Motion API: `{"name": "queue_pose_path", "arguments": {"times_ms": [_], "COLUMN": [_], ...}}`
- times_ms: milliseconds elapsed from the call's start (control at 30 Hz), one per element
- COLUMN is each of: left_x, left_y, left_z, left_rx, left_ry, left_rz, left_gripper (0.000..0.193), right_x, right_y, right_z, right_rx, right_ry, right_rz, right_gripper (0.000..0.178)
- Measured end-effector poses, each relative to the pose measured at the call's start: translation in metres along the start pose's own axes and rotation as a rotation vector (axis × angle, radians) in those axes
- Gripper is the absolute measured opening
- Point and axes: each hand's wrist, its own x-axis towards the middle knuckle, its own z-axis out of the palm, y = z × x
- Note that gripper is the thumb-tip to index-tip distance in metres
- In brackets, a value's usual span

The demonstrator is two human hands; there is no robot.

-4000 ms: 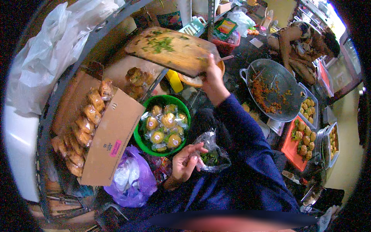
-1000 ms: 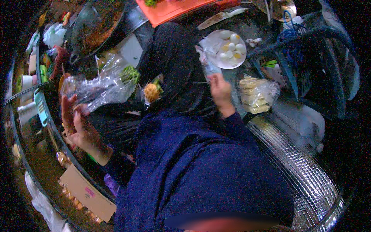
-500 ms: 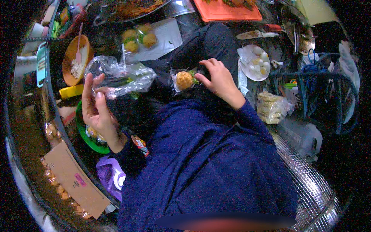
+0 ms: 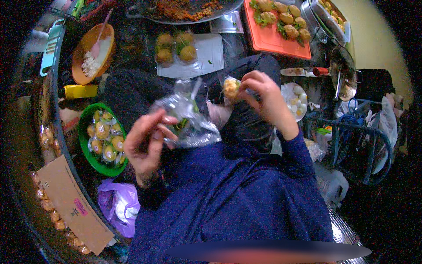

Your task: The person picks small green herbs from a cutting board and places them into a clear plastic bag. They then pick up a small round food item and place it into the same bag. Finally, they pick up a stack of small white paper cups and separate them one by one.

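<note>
My left hand (image 4: 147, 143) has its fingers curled at the near left edge of a crinkled clear plastic bag (image 4: 200, 134), with green leaves showing inside it. My right hand (image 4: 268, 99) pinches a small golden-brown fried ball (image 4: 230, 88), which seems to be in clear wrap, above my leg. Where the fingertips meet the ball is blurred. Past my legs, several brown balls in clear wrap (image 4: 188, 53) rest with green leaves on a pale tray (image 4: 214, 57).
To the left stand a green basket (image 4: 85, 152) of wrapped balls and an orange bowl (image 4: 79, 72) of white food. An orange tray (image 4: 268, 42) holds more balls beside a dark pan (image 4: 145, 13). A knife (image 4: 303, 71) and a plate of eggs (image 4: 299, 112) are right.
My right hand has closed on the fried ball and lifted it up and away from my lap. My left hand has moved right and curled at the plastic bag, which has shifted right too.
</note>
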Motion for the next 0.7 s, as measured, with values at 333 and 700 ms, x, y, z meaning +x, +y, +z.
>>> {"name": "queue_pose_path", "arguments": {"times_ms": [333,700], "left_x": [-0.001,0.001], "left_y": [-0.031,-0.059], "left_z": [0.028,0.038], "left_rx": [0.011,-0.029], "left_ry": [-0.478,-0.581], "left_rz": [-0.170,-0.082], "left_gripper": [0.050,0.048], "right_x": [0.091,0.189], "right_y": [0.027,0.035], "right_z": [-0.003,0.097], "right_rx": [-0.133,-0.129], "right_ry": [0.015,-0.121], "right_rz": [-0.144,-0.451], "right_gripper": [0.011,0.008]}}
